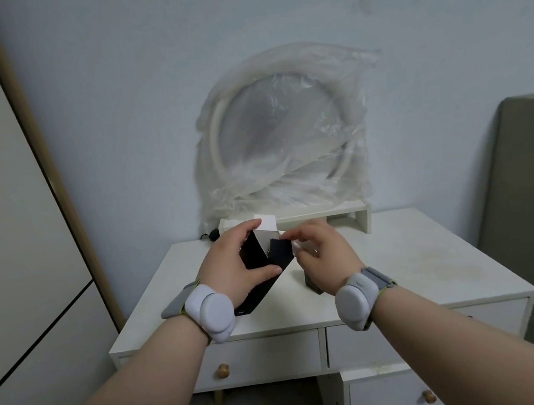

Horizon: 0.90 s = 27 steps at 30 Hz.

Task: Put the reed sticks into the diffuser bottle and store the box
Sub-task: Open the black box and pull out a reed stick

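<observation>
Slantwise, black box (pixel 261 271) tilts, open end away, left hand (pixel 233 268) gripping.

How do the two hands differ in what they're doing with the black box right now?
The left hand wraps around the body of the black box and carries it tilted above the white table; the right hand only pinches at the box's opened top. The left hand's fingers curl round the box; the right hand's fingers meet at a small white flap. Both wear a grey wrist device and both touch the box.
</observation>
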### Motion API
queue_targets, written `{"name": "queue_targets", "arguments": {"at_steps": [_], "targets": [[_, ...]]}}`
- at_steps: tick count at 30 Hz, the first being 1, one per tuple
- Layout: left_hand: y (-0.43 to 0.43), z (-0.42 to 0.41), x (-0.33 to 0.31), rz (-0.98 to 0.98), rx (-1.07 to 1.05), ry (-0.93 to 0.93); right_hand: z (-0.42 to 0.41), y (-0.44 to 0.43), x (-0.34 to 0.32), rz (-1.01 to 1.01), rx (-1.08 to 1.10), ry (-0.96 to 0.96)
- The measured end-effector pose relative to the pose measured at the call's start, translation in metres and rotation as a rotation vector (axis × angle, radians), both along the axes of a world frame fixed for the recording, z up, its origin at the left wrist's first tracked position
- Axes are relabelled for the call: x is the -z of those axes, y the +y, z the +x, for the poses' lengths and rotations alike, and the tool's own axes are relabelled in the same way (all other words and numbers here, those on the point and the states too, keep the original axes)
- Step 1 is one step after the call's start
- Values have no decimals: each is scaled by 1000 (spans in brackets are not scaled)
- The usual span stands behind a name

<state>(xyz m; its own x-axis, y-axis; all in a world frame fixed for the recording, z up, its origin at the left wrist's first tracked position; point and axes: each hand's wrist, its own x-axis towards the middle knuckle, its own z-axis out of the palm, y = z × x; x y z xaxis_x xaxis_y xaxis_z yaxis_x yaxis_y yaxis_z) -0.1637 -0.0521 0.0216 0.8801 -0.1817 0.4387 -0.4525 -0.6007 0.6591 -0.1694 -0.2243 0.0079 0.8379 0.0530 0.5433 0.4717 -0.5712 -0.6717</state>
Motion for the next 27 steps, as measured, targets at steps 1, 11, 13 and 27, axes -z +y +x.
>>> {"name": "queue_targets", "arguments": {"at_steps": [1,11,13,27], "targets": [[0,1,0,7,-11,-4,-2,0,1,40,2,8],[2,2,0,-13,-95,-23,-18,7,15,222,-29,9],[2,1,-1,-6,-103,-16,-16,8,17,190,-17,31],[-13,11,-36,791,62,-450,5,24,-3,1004,-129,497]]}}
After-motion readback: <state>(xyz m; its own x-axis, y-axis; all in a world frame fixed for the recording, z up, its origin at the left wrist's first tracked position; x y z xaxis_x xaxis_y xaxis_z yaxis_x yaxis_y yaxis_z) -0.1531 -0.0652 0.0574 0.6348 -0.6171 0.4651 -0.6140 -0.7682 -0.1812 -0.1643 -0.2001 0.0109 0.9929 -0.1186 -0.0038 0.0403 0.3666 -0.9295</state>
